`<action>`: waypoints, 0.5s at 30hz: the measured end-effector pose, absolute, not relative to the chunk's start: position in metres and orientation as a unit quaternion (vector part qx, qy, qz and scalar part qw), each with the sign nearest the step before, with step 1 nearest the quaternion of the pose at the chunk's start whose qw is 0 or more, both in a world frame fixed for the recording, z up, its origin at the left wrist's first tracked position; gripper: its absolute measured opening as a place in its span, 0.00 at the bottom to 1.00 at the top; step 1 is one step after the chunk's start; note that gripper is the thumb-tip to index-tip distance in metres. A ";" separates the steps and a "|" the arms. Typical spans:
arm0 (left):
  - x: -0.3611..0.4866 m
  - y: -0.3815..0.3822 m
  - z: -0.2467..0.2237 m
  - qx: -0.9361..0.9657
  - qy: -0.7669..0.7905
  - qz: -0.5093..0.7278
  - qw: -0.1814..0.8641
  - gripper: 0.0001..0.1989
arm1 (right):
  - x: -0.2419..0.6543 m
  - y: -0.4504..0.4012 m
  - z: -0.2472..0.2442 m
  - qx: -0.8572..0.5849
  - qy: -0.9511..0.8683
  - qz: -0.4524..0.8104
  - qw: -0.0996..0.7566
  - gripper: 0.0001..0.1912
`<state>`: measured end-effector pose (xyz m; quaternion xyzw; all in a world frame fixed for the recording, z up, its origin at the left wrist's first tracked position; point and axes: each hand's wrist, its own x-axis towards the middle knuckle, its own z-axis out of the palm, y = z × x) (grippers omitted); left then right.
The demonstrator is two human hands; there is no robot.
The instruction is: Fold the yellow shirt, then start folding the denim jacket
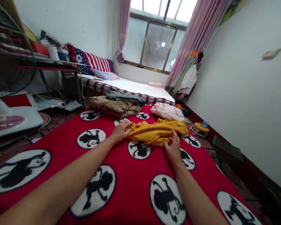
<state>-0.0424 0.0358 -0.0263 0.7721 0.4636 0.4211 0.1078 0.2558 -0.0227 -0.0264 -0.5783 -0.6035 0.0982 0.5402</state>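
A mustard-yellow garment (152, 129) with a ruffled trim lies bunched lengthwise across the red blanket (131, 181), which is printed with black monkeys in white ovals. At the garment's left end, my left hand (120, 131) has its fingers closed on the cloth. My right hand (173, 147) is at its near right edge, thumb and fingers apart, the fingertips against the fabric. Behind the garment sit a folded brown patterned cloth (117, 106) with grey clothing (126, 96) on top, and a pale pink folded garment (167, 111) to the right.
A second bed (131, 85) with a white cover stands beneath the window. To the left are a cluttered desk (58, 61) and a fan (11, 75). Along the right wall stand a small yellow stool (201, 126) and a dark folding stool (227, 148); clothes (187, 79) hang near the curtain.
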 end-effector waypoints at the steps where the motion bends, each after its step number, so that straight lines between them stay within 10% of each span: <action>1: -0.042 0.034 -0.026 0.777 0.471 0.406 0.099 0.23 | 0.253 -0.022 -0.031 -0.586 -0.614 0.076 0.523 0.38; 4: -0.039 0.024 -0.022 0.779 0.484 0.381 0.122 0.33 | 0.250 -0.021 -0.031 -0.600 -0.623 0.026 0.501 0.35; 15: -0.037 -0.055 0.021 0.910 0.362 0.200 0.013 0.19 | 0.293 0.001 0.001 -0.657 -0.664 -0.115 0.339 0.30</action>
